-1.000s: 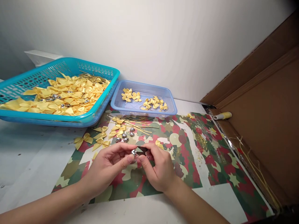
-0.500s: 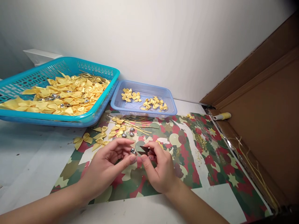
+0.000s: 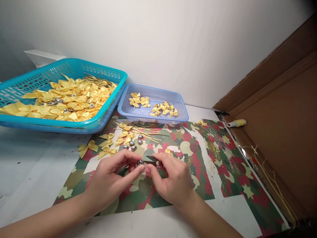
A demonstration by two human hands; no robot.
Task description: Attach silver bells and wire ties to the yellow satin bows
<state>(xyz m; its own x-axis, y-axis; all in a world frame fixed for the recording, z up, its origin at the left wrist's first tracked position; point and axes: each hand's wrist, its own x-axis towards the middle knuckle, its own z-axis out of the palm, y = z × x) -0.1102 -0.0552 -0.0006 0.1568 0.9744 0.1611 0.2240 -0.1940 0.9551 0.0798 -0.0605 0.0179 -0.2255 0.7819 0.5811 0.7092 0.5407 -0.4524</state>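
My left hand (image 3: pixel 109 180) pinches a small silver jingle bell (image 3: pixel 141 162) between thumb and forefinger. Just to its right, my right hand (image 3: pixel 170 178) is closed around small dark snips (image 3: pixel 151 158), whose pointed blades reach towards the bell. The handles are hidden in my palm. Several loose silver bells (image 3: pixel 132 145) lie on the patterned sheet beyond my left fingers. Yellow ribbon bows (image 3: pixel 107 151) are spread to the left of them, and gold twist ties (image 3: pixel 148 133) lie behind.
A large turquoise basket (image 3: pixel 104 115) at the left holds many yellow bows, bells and gold ties. Beside it, a smaller blue basket (image 3: pixel 183 114) contains several bows. A cardboard wall (image 3: pixel 279 92) borders the right side, with a white and yellow tube (image 3: pixel 236 123) near it.
The blade points of the snips have come closer together. My right hand has turned slightly, palm more downward. More loose bells show beyond my left hand.
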